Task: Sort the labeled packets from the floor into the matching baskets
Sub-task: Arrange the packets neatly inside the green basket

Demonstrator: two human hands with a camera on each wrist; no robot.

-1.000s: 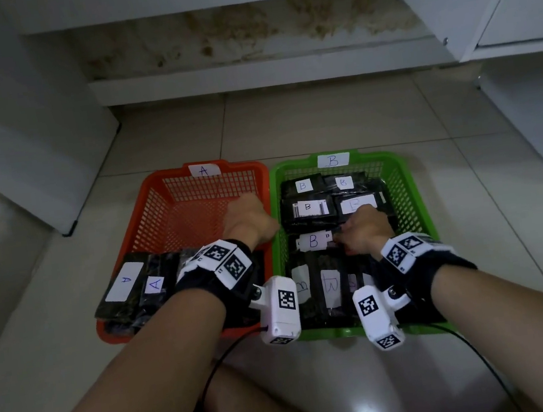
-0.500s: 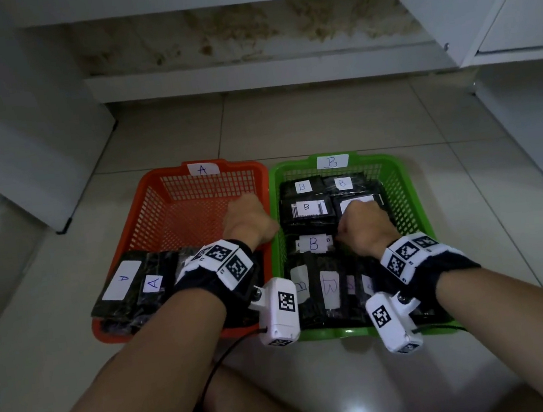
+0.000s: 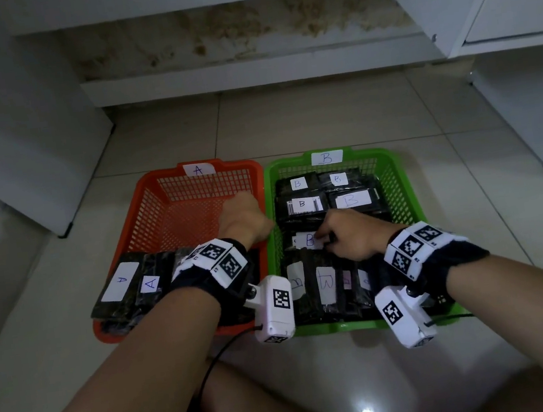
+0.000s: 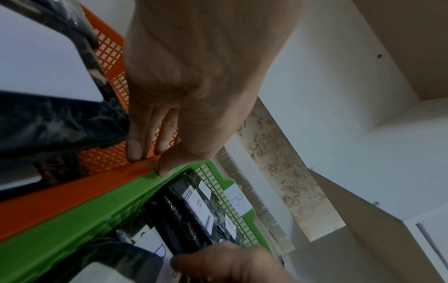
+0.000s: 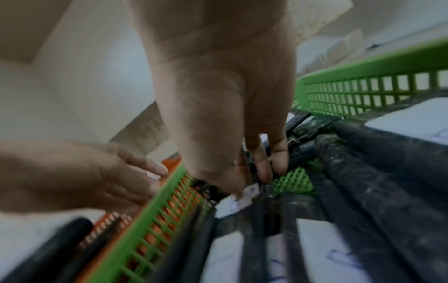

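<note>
An orange basket (image 3: 145, 201) tagged A and a green basket (image 3: 402, 185) tagged B stand side by side on the floor. My left hand (image 3: 247, 216) grips the orange basket's right rim (image 4: 72, 191), fingers inside and thumb (image 4: 167, 166) outside against the green rim. My right hand (image 3: 346, 234) reaches into the green basket and pinches a black packet labelled B (image 3: 305, 240) in its middle; the fingers (image 5: 263, 168) curl over its edge. Black packets labelled A (image 3: 121, 281) lie at the orange basket's near end. Several B packets (image 3: 348, 199) fill the green basket.
White cabinets stand at the left (image 3: 14, 153) and right (image 3: 523, 86), with a stained wall base (image 3: 241, 37) behind the baskets. Pale floor tiles (image 3: 286, 121) surround them. My knee (image 3: 255, 408) is below the baskets, and a cable (image 3: 214, 362) runs from the left wrist camera.
My right hand has come back from the far packets to the middle B packet and pinches it. My left hand has stayed on the orange rim.
</note>
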